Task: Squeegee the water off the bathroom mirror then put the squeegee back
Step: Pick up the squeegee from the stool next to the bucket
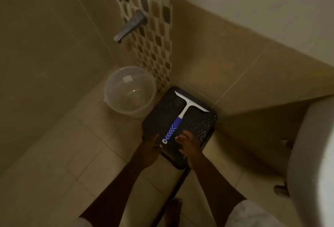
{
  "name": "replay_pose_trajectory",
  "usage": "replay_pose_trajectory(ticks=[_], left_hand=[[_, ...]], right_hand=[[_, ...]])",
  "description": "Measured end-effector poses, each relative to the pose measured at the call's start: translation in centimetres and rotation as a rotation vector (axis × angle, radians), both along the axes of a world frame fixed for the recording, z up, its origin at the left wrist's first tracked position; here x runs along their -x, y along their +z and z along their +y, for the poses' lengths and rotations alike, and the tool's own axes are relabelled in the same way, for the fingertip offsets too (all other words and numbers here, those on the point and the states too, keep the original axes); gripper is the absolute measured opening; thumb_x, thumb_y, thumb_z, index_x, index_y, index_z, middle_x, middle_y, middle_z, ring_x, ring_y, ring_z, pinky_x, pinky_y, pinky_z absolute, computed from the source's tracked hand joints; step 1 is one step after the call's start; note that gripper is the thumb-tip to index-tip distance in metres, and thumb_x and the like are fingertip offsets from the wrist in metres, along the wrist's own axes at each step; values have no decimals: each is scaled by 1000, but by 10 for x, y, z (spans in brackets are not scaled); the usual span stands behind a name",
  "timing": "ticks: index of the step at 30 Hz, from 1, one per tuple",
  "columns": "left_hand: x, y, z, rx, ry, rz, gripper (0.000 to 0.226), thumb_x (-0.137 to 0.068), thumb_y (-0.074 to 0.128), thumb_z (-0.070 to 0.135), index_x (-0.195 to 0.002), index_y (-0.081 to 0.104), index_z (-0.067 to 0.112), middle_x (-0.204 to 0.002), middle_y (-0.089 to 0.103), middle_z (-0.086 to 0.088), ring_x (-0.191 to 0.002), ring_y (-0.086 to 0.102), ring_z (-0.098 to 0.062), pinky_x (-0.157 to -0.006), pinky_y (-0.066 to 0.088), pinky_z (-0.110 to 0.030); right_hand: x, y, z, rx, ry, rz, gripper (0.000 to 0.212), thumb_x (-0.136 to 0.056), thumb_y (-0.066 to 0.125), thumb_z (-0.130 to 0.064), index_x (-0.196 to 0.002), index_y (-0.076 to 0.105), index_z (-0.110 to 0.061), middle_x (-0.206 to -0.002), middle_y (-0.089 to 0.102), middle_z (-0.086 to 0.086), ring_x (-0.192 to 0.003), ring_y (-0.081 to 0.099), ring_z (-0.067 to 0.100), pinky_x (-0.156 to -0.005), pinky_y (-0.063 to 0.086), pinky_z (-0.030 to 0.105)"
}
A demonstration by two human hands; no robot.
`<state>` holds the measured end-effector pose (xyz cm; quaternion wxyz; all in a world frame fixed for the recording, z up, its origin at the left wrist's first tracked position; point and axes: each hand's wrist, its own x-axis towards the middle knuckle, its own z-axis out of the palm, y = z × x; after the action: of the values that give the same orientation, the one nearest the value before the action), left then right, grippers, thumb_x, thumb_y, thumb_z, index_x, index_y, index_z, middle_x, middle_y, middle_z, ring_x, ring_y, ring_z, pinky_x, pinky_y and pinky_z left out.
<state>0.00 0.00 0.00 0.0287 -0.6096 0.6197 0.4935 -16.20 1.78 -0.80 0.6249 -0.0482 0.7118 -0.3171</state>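
The squeegee point(182, 116) lies flat on a dark, dimpled plastic stool point(202, 123) set in the far corner of the tiled floor point(72, 154), just right of a clear plastic bucket point(130, 92). Its white blade bar points toward the corner wall; its blue-and-white ribbed handle runs back toward you, the ringed butt end nearest.

Your left hand point(151, 142) sits at the near left edge of the stool, just beside the butt of the handle. The view is dim, and you cannot tell from it whether that hand grips the stool rim or merely rests there. Your right hand point(188, 140) hovers over the stool top just right of the handle, fingers spread and relaxed, grasping nothing. Neither hand has hold of the tool.

Handling assessment, as a judgement: the squeegee looks like light moulded plastic, stiff in the neck and bar, with a soft rubber edge that should be kept off hard contact. Bright specks on the stool suggest water, so expect a slick surface and possibly a wet handle. The ribbed blue section is the place to take hold, wrapped mid-length, where the chevron ridges offer purchase. Avoid lifting by the blade bar or the thin white neck. The tool lies clear on top, so a straight lift should free it.

A metal wall spout point(130, 25) projects from the mosaic strip above the bucket; keep the bar clear of it when rising.
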Motion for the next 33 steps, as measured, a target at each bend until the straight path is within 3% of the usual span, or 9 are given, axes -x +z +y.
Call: replay_pose_trajectory(ticks=[6,9,11,14,20,24,26,29,33], left_hand=[[4,-38,-13,-19,-69,-70,59,-99,45,29,-150,18,19,-142,45,-14,-122,50,-25,-96,39,-26],[13,-52,-21,9,-99,-74,59,-99,44,29,-150,16,16,-149,36,-14,-131,42,-26,-98,31,-19],[21,-61,-26,-1,-85,-51,56,-99,44,27,-149,20,16,-148,37,-13,-130,41,-25,-92,28,-15],[30,-70,-31,-32,-54,-16,48,-98,47,24,-143,35,13,-140,47,-13,-122,48,-24,-93,33,-20],[40,-85,-30,-40,-43,-6,32,-96,49,18,-129,48,19,-108,60,-8,-75,52,-5,-57,36,-8],[45,-85,-29,-24,6,-13,36,-95,50,17,-131,46,19,-102,56,2,-69,48,2,-51,38,-7],[50,-79,-31,-28,58,5,41,-95,51,15,-135,43,16,-112,59,-5,-76,51,-1,-59,39,-9],[57,-65,-34,-30,77,35,40,-95,50,14,-135,44,13,-120,59,-13,-91,55,-12,-76,48,-24],[70,-38,-38,-35,38,34,33,-96,48,13,-129,50,7,-116,61,-17,-93,57,-20,-87,47,-32]], right_hand=[[-4,-35,-21,27,22,-27,72,-84,62,-11,-145,26,-19,-147,38,14,-131,41,32,-107,37,45],[-4,-49,-33,111,16,-48,72,-85,60,-8,-145,22,-17,-147,38,14,-131,43,32,-97,39,38],[-5,-59,-41,73,-51,-27,75,-84,63,-8,-146,22,-19,-143,42,15,-126,47,30,-95,41,38],[-10,-69,-49,25,-113,-28,71,-84,64,-10,-144,28,-19,-138,48,15,-119,52,28,-93,45,39],[-9,-78,-53,-10,-157,-90,58,-86,61,-14,-139,37,-19,-133,52,15,-115,55,30,-88,49,40],[-2,-79,-51,-16,-142,-103,53,-89,58,-13,-139,40,-16,-133,52,15,-116,55,30,-91,48,41],[2,-77,-50,-25,-112,-84,47,-90,56,-14,-135,43,-16,-130,54,13,-106,58,25,-87,50,37],[8,-69,-50,-33,-82,-41,37,-91,54,-15,-128,50,-15,-113,58,8,-79,57,12,-64,48,25],[18,-55,-55,-42,-80,11,33,-92,53,-16,-125,52,-13,-116,60,11,-80,59,14,-58,46,23]])
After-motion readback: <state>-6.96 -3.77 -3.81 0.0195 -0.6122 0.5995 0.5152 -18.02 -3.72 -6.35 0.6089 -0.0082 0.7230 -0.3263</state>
